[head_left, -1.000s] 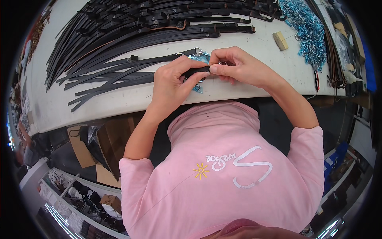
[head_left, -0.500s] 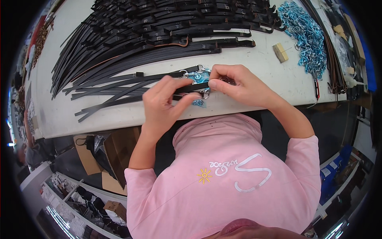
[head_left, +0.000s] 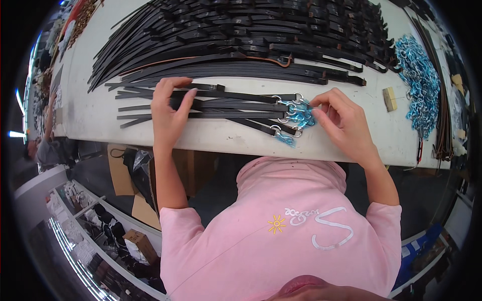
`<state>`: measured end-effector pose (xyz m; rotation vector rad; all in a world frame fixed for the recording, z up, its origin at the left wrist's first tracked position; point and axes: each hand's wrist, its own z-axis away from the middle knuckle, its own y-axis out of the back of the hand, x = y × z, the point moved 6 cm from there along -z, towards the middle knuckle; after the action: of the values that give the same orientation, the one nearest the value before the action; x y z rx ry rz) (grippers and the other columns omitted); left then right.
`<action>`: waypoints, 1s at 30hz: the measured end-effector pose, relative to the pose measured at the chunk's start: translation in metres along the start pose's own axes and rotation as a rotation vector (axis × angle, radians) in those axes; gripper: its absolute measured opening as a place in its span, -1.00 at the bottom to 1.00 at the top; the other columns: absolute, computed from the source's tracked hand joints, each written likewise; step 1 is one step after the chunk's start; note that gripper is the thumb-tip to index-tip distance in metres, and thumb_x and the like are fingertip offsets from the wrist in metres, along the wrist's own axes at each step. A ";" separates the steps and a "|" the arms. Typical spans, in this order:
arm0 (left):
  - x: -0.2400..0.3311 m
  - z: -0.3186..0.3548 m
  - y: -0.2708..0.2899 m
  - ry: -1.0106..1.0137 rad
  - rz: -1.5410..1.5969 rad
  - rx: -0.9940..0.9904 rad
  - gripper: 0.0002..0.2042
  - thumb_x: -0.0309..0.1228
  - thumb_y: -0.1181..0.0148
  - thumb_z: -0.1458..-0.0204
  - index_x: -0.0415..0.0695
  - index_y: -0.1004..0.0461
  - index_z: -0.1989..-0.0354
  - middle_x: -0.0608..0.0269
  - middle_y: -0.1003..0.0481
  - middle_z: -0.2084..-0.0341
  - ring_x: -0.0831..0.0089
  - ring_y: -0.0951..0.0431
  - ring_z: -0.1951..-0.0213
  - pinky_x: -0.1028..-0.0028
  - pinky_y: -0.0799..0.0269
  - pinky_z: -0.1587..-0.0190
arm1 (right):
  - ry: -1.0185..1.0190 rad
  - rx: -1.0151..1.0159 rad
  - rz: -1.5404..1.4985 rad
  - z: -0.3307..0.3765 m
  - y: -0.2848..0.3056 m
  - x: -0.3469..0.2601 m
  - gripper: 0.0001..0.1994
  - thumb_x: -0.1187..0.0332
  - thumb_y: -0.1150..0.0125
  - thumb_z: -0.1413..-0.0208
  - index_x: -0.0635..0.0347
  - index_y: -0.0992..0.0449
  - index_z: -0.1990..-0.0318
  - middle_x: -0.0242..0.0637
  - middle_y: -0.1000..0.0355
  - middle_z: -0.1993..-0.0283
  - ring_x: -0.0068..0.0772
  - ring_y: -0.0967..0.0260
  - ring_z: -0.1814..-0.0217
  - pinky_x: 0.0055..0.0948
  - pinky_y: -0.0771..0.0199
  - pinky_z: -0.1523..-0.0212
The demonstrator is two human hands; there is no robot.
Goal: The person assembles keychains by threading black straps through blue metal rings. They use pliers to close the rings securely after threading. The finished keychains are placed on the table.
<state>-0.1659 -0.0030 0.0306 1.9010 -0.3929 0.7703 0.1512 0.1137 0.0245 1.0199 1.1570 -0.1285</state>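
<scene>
A small bunch of flat black straps (head_left: 241, 106) lies across the table in front of me, their plain ends to the left. At their right ends are silver rings (head_left: 299, 97) and metal clasps wrapped in blue film (head_left: 303, 116). My left hand (head_left: 171, 108) rests over the straps, its thumb and forefinger apart. My right hand (head_left: 344, 120) is at the clasp end, thumb and forefinger pinched at the edge of a blue-wrapped clasp. The curled fingers partly hide that grip.
A large pile of black straps (head_left: 251, 35) covers the far side of the table (head_left: 221, 138). To the right lie a yellowish block (head_left: 389, 99), a heap of blue-wrapped metal clasps (head_left: 420, 90) and brown straps (head_left: 444, 115). Cardboard boxes (head_left: 120, 173) stand below the table's front edge.
My left hand has moved left along the straps, away from the clasp end. My right hand no longer holds up a strap and is now at the clasps. The view has shifted.
</scene>
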 end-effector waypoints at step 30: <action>0.112 -0.041 -0.072 -0.198 0.127 -0.008 -0.85 -0.61 -0.20 -0.16 -0.25 -0.57 0.11 0.31 -0.51 0.38 0.59 -0.43 0.41 0.59 -0.35 0.31 | -0.212 0.268 0.318 -0.013 0.191 0.105 -0.69 0.12 -0.35 -0.18 0.21 -0.64 0.17 -0.34 -0.58 0.33 -0.52 -0.51 0.30 -0.52 -0.47 0.26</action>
<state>-0.0551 0.0727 0.0680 1.9655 -0.6439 0.6632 0.2967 0.2739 0.0538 1.3806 0.7869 -0.1372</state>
